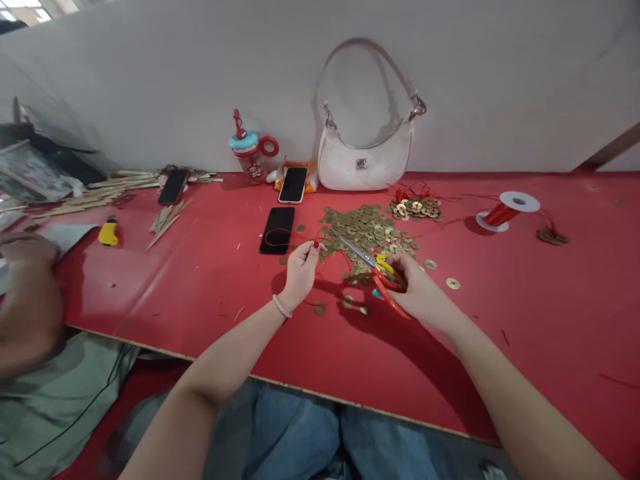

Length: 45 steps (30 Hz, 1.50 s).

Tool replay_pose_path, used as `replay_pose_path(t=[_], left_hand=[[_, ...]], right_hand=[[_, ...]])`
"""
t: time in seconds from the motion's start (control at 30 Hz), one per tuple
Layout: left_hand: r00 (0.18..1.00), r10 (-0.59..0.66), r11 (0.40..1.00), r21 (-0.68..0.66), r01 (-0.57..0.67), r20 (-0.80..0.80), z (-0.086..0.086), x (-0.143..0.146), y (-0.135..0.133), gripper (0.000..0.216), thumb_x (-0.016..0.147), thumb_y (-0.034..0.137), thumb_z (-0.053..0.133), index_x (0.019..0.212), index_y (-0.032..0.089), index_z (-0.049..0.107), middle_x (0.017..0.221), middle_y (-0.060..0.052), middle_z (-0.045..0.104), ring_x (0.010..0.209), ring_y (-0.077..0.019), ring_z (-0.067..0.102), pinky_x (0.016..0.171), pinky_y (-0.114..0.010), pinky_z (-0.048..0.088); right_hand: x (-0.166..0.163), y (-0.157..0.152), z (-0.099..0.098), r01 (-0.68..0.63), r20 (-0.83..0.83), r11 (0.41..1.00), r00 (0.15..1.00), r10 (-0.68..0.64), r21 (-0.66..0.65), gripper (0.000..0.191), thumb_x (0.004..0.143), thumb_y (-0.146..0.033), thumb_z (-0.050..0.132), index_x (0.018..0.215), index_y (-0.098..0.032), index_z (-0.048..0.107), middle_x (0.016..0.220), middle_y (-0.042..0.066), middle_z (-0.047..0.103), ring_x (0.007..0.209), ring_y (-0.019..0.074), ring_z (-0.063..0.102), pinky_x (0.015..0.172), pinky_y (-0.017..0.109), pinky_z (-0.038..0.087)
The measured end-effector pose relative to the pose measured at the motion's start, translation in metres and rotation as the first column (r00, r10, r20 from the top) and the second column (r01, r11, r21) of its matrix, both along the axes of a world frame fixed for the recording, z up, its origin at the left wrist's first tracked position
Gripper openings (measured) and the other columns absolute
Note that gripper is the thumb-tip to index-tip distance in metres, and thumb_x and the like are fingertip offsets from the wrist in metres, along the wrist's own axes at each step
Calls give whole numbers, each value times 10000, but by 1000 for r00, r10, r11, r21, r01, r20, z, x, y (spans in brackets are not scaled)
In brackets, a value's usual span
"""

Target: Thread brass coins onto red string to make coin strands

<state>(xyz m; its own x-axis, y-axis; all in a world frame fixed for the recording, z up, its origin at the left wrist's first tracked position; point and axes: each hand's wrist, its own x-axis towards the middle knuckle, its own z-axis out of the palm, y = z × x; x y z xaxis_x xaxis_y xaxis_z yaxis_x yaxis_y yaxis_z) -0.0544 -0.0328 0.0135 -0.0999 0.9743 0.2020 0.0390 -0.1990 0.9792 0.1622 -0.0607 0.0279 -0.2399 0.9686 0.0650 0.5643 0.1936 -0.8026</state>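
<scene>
My left hand (301,270) is closed, pinching a thin red thread (280,233) that loops out over the red table (200,280). My right hand (417,290) is closed on scissors (370,263) with red and yellow handles; the blades point up and left toward the left hand. Both hands hover beside a heap of brass coins with holes (367,230). A few loose coins (350,303) lie between the hands.
A spool of red thread (505,212), a small pile of strung coins (415,208), a white handbag (365,160), three phones (277,230), a red-lidded cup (250,153), a yellow cutter (109,233) and bamboo sticks (100,190) lie about. Another person's arm (25,300) is at left.
</scene>
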Motion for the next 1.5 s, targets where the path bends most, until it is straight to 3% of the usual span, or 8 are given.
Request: replay_pose_path(t=[0.1, 0.23, 0.5, 0.67, 0.97, 1.13, 1.33, 1.5], left_hand=[[989, -43, 999, -20, 46, 140, -3, 0, 2, 343, 796, 470, 483, 744, 141, 566, 502, 56, 328, 436, -46, 257, 430, -188, 223], [971, -109, 994, -1, 112, 214, -2, 0, 0, 326, 802, 449, 491, 726, 139, 552, 492, 62, 299, 425, -36, 239, 420, -185, 201], [974, -127, 992, 17, 126, 190, 0, 2, -2, 344, 799, 458, 488, 672, 142, 539, 479, 65, 277, 419, -39, 238, 414, -188, 205], [988, -102, 995, 28, 100, 117, -1, 2, -2, 347, 809, 446, 479, 663, 140, 553, 470, 59, 284, 431, -45, 249, 424, -196, 204], [991, -110, 994, 26, 109, 80, 0, 1, -3, 343, 818, 441, 466, 670, 143, 550, 478, 54, 285, 435, -49, 244, 426, -205, 204], [990, -124, 992, 29, 123, 67, 2, 1, -4, 343, 819, 443, 464, 668, 144, 538, 481, 55, 276, 433, -49, 240, 423, -206, 198], [988, -140, 989, 57, 136, 63, 3, 2, -5, 323, 826, 424, 463, 674, 146, 524, 490, 55, 284, 434, -46, 247, 426, -204, 202], [989, -145, 988, 65, 142, 44, 5, 1, -5, 335, 822, 448, 452, 682, 151, 518, 500, 49, 309, 441, -54, 261, 429, -209, 214]], right_hand=[[-3, -5, 8, -53, 61, 998, 997, 55, -38, 422, 631, -399, 642, 900, -199, 386, 842, 15, 510, 722, 141, 500, 628, 258, 423], [-3, -5, 11, -93, 60, 985, 993, 103, -146, 363, 634, -424, 627, 800, -194, 401, 734, -8, 484, 638, 122, 447, 571, 249, 390], [-5, -9, 21, -282, -241, 910, 947, 214, -303, 313, 669, -426, 596, 766, -181, 427, 701, -1, 488, 590, 106, 465, 536, 242, 393], [-7, -14, 26, -279, -269, 876, 946, 181, -393, 366, 672, -488, 587, 788, -181, 426, 631, -35, 421, 459, 64, 370, 392, 202, 317], [-12, -17, 31, -250, -288, 864, 949, 129, -438, 463, 645, -597, 576, 783, -173, 453, 571, -45, 391, 443, 60, 352, 405, 207, 284], [-8, -20, 27, -256, -389, 836, 920, 56, -485, 446, 644, -574, 602, 831, -191, 472, 599, -32, 432, 445, 67, 380, 378, 194, 281], [-4, -21, 16, -447, -597, 778, 794, 118, -441, 350, 741, -517, 548, 765, -186, 437, 573, -40, 386, 419, 51, 325, 355, 182, 262], [-5, -19, 13, -513, -643, 749, 751, 154, -420, 357, 786, -523, 481, 720, -180, 408, 556, -43, 369, 398, 48, 328, 330, 179, 256]])
